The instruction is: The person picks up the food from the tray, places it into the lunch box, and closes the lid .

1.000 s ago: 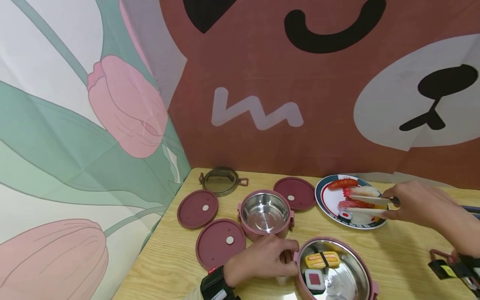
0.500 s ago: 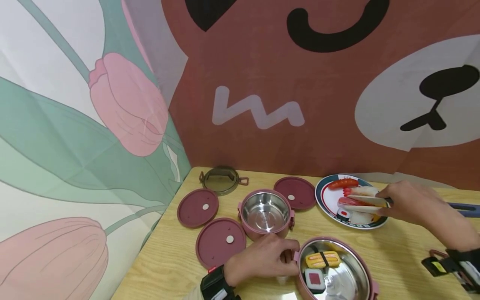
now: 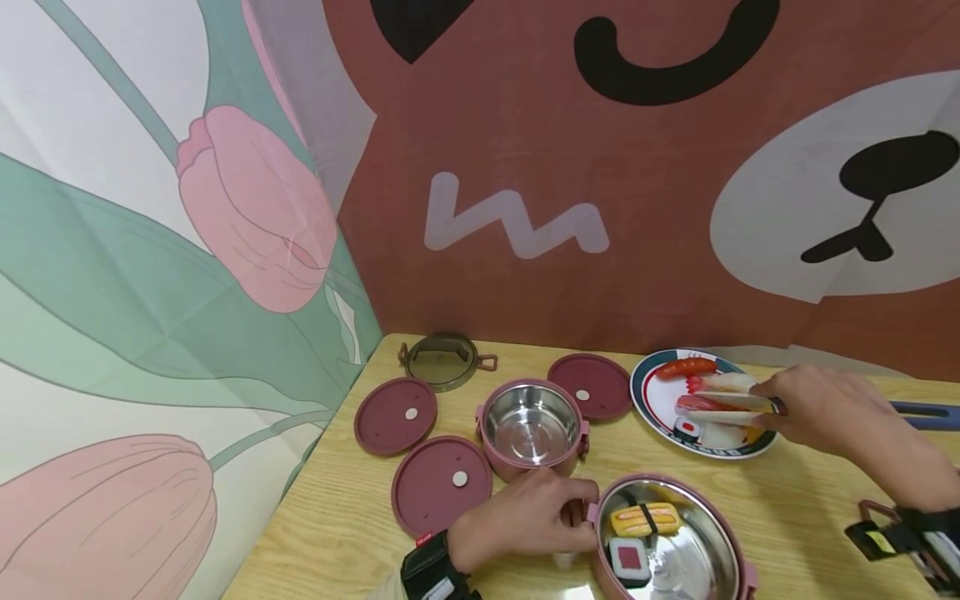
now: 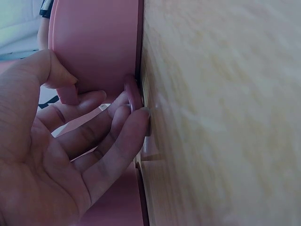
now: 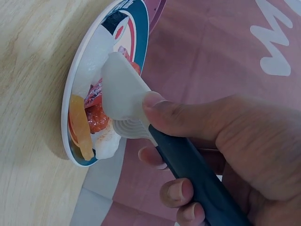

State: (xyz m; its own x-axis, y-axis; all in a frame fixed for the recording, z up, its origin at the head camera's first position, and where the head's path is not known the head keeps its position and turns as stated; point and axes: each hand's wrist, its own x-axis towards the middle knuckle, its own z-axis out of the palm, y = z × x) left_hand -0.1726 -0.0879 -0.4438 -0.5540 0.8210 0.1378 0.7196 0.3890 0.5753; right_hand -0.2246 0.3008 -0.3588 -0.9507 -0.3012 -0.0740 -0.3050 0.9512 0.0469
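My left hand (image 3: 528, 512) pinches the side tab of a round pink lunch box (image 3: 731, 521) with a steel inside. Two toy sushi pieces lie in it: a yellow omelette piece (image 3: 643, 520) with a black band and a square roll (image 3: 628, 563). In the left wrist view, thumb and forefinger meet at the tab (image 4: 69, 94). My right hand (image 3: 828, 412) grips tongs (image 5: 124, 87) with a dark blue handle and pale tips. The tips straddle red-topped sushi (image 3: 701, 402) on a blue-rimmed plate (image 3: 637, 387), beside a small roll (image 3: 687, 429) and shrimp sushi (image 3: 731, 382).
A smaller pink steel box (image 3: 532, 429) stands behind the left hand. Around it lie maroon lids (image 3: 438, 492) and a clear-topped lid (image 3: 442, 367) with side clips. A toy sausage (image 3: 686, 367) is at the plate's far side. A printed cloth (image 3: 525, 292) hangs behind the table.
My right hand and the tongs have shifted slightly left over the plate, and their gap looks a little narrower. My left hand stays on the lunch box tab.
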